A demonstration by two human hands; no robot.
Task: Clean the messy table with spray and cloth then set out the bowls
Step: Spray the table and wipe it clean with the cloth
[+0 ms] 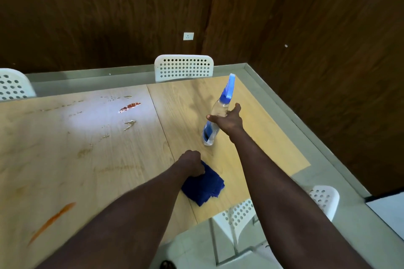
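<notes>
A clear spray bottle (pixel 219 109) with a blue trigger head stands tilted on the right half of the wooden table (pixel 87 148). My right hand (pixel 228 119) is wrapped around its middle. My left hand (pixel 192 162) is closed on a folded dark blue cloth (pixel 204 185) lying near the table's front edge. Red and orange smears (pixel 130 107) and wet droplets mark the left half of the table; a long orange streak (pixel 53 219) lies near the front left. No bowls are in view.
White perforated chairs stand at the far side (pixel 183 67), the far left (pixel 13 85) and the near right (pixel 244 214). Dark wood panel walls enclose the corner. The floor is pale tile (pixel 328 137).
</notes>
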